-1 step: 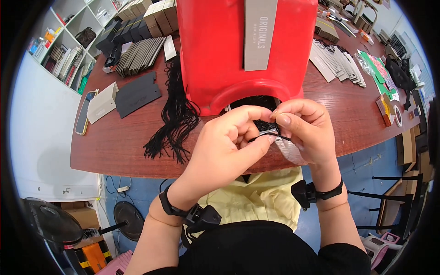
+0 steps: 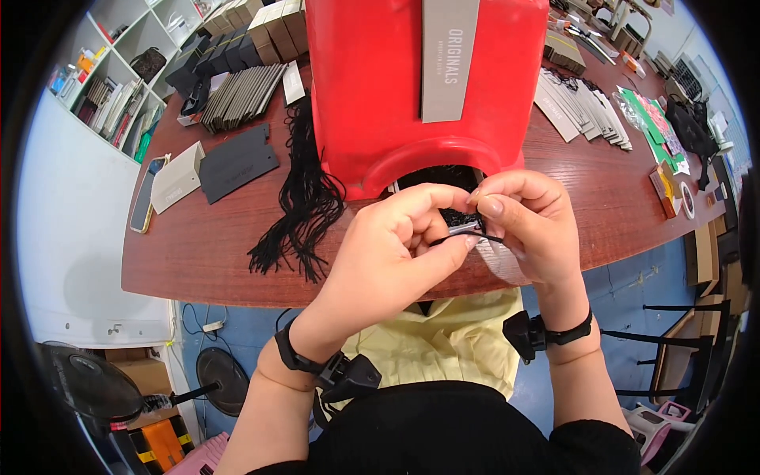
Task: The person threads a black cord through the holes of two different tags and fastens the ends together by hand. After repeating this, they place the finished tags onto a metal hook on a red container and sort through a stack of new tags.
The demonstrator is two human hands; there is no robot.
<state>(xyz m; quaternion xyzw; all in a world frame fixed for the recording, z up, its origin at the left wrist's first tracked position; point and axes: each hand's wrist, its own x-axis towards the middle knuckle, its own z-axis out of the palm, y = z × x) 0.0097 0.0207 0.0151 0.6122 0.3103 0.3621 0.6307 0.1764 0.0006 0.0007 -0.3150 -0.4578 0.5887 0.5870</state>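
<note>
At the centre of the frame, the left hand [image 2: 388, 249] and the right hand [image 2: 546, 226] are holding a black cord [image 2: 490, 237], the fingers of both clamping on it, before the red stool [image 2: 368, 87]. On the bench [image 2: 198, 265], a bundle [image 2: 301, 182] of black cords is lying left of centre; grey tags [image 2: 590, 115] are fanning out at upper right.

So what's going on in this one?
A person holds a thin black cord with both bare hands, the left hand and right hand pinching it close together in front of a red plastic stand. A bundle of black cords lies on the table to the left, beside a dark card.
</note>
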